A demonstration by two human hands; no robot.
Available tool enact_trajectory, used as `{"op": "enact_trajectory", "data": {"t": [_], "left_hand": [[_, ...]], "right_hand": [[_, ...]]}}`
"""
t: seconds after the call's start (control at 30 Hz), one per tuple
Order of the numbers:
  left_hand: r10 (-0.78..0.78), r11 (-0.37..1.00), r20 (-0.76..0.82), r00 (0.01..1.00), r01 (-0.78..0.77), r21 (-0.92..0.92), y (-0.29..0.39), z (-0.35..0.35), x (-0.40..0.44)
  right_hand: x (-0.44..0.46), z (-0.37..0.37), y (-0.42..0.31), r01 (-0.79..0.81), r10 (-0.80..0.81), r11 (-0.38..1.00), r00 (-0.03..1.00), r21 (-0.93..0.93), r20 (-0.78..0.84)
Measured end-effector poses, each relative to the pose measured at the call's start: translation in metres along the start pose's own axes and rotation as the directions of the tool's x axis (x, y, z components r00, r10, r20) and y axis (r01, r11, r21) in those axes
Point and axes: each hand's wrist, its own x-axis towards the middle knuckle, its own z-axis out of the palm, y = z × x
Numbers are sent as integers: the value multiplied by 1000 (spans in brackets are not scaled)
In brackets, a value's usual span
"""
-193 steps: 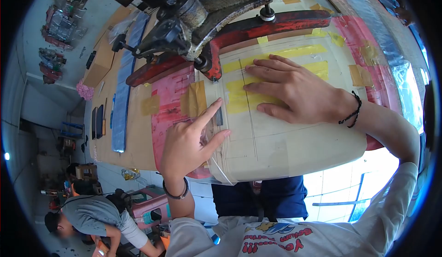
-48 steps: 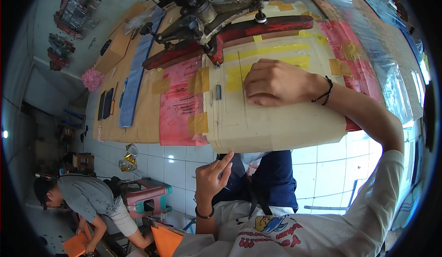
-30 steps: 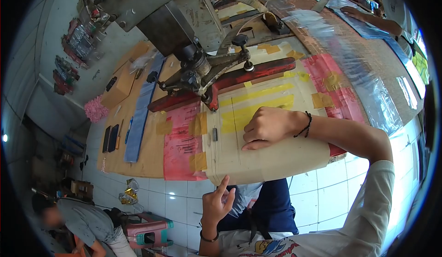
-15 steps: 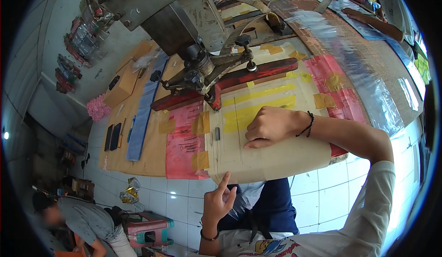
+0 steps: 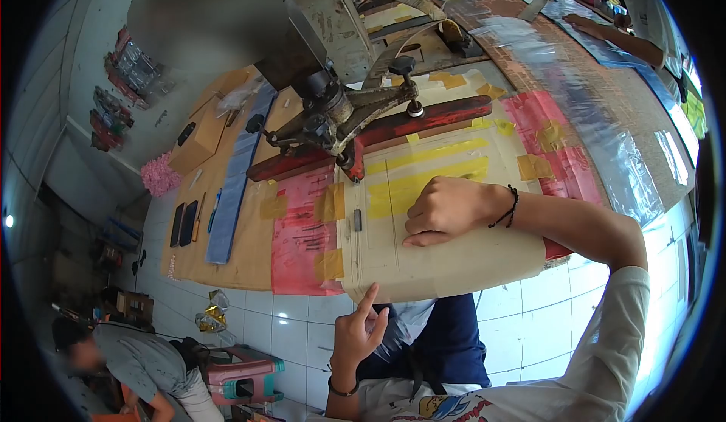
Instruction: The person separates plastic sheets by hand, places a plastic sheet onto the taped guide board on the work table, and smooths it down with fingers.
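Note:
My right hand [image 5: 448, 212] is curled into a fist and rests on the cream board [image 5: 469, 271], beside its yellow tape strips [image 5: 401, 184]. I see nothing in it. At the board's front edge is my left hand [image 5: 361, 330], index finger stretched out to the edge and thumb apart, the other fingers bent. Clear plastic [image 5: 395, 335] shows beside it, below the board; whether the hand touches it is unclear. A small dark strip [image 5: 358, 220] lies near the board's left side. Above the board, the red clamp bar [image 5: 423, 122] hangs from the press head [image 5: 325, 108].
Pink taped sheets [image 5: 302, 233] flank the board. To the left lie a long blue strip [image 5: 236, 195], two dark phones [image 5: 189, 221] and a cardboard box [image 5: 204, 138]. A co-worker [image 5: 147, 361] bends beside a stool [image 5: 242, 377]; another person's arm [image 5: 620, 38] reaches in at upper right.
Since the earliest frame, my right hand has gone from spread to a fist, and my left hand has moved off the board's surface to its front edge. Over the last second both stay nearly still.

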Motion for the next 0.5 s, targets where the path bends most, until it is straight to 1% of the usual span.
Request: {"op": "enact_trajectory", "data": {"t": [0.17, 0.5], "left_hand": [[-12, 1000, 3, 1000, 12, -16, 0, 1, -2], [-27, 999, 13, 1000, 27, -23, 3, -1, -4]], "right_hand": [[-1, 4, 2, 43, -44, 999, 998, -33, -38], [-4, 4, 4, 69, -72, 997, 995, -33, -71]]}}
